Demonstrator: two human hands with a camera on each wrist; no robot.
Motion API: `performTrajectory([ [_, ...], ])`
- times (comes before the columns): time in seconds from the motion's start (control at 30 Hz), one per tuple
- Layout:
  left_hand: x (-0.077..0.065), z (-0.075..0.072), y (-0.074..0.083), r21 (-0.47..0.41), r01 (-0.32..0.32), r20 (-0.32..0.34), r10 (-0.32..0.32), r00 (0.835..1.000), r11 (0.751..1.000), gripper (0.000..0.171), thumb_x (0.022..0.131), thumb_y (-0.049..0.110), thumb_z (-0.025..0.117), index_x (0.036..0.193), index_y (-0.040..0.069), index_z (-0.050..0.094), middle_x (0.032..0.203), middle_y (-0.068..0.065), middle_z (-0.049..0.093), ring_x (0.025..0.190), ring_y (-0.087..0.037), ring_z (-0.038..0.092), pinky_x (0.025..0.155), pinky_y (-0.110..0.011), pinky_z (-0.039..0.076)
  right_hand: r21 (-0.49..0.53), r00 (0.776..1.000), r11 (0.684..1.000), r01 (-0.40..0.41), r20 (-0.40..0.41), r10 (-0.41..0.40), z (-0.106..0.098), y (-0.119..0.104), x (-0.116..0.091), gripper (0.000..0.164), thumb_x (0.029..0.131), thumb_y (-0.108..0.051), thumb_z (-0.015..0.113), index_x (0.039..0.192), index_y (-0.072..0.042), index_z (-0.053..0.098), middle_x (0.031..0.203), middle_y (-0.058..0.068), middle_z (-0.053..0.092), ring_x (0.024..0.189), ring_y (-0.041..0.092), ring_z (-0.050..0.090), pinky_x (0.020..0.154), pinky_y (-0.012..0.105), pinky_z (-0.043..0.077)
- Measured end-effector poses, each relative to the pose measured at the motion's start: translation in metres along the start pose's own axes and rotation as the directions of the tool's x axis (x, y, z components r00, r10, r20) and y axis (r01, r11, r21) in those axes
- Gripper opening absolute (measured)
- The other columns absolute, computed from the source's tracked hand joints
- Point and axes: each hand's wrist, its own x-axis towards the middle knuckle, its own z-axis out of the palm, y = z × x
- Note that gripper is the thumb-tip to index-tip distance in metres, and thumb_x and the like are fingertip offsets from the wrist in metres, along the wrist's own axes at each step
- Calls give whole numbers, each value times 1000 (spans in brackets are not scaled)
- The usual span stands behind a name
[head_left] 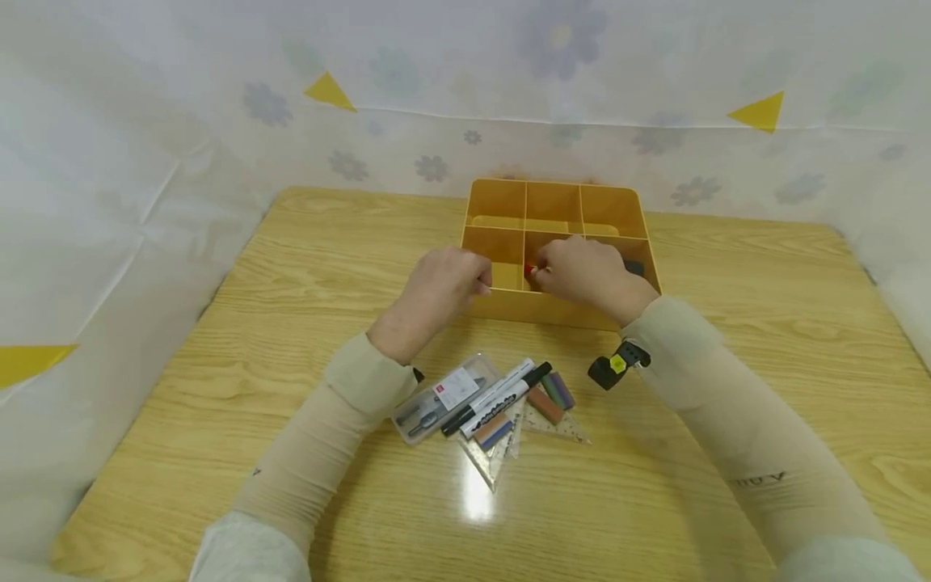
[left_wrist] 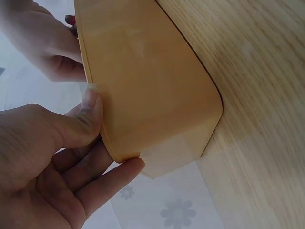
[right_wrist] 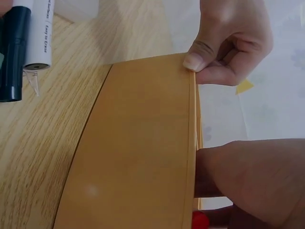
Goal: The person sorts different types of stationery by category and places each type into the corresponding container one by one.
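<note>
A yellow-orange organizer box (head_left: 541, 307) with several compartments stands toward the back of the table. My left hand (head_left: 447, 283) pinches its rim at the near left corner; in the left wrist view the thumb (left_wrist: 90, 114) lies on the outer wall. My right hand (head_left: 585, 271) reaches into the front middle compartment. Its curled fingers hold a small red object (head_left: 529, 272), whose red end (right_wrist: 200, 220) also shows behind the rim in the right wrist view. The rest of that object is hidden by the hand and the wall. A dark item (head_left: 634, 267) sits in the front right compartment.
In front of the box lie a clear case with a compass (head_left: 454, 388), a black-and-white marker (head_left: 502, 400) beside another marker, small coloured blocks (head_left: 558, 390) and transparent set squares (head_left: 483, 462). A flowered curtain (head_left: 432, 168) hangs behind the table.
</note>
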Motion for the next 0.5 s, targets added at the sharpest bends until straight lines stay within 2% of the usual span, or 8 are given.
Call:
performTrajectory([
  [0.1, 0, 0, 0, -3, -5, -10, 5, 1000, 1000, 7, 83, 21, 68, 82, 14, 68, 83, 2, 67, 71, -11, 56, 66, -26, 50, 23, 1000, 1000, 0, -31, 1, 0, 0, -5, 23, 93, -35, 49, 99, -17, 62, 80, 3, 61, 58, 19, 51, 46, 33, 41],
  [0.23, -1, -1, -1, -1, -3, -12, 3, 1000, 1000, 6, 83, 20, 68, 82, 13, 67, 82, 2, 67, 71, -10, 56, 66, -26, 50, 41, 992, 998, 45, -118, -40, -3, 0, -15, 25, 93, -34, 50, 104, -14, 60, 84, 3, 61, 57, 19, 50, 44, 32, 41],
  [0.33, -1, -2, -2, -1, 4, 1, -4, 1000, 1000, 6, 84, 19, 68, 82, 13, 67, 83, 2, 67, 71, -10, 55, 67, -25, 50, 36, 980, 995, 88, -184, -79, -5, -1, -25, 22, 93, -32, 49, 99, -13, 59, 76, 3, 57, 55, 18, 47, 42, 32, 38],
  [0.5, -2, -1, -4, 0, 16, 15, -16, 1000, 1000, 6, 84, 20, 67, 81, 14, 66, 82, 2, 66, 71, -10, 55, 67, -26, 49, 30, 951, 986, 165, -269, -151, -4, -5, -42, 21, 91, -24, 50, 103, -10, 60, 84, 5, 57, 60, 17, 49, 44, 30, 42],
])
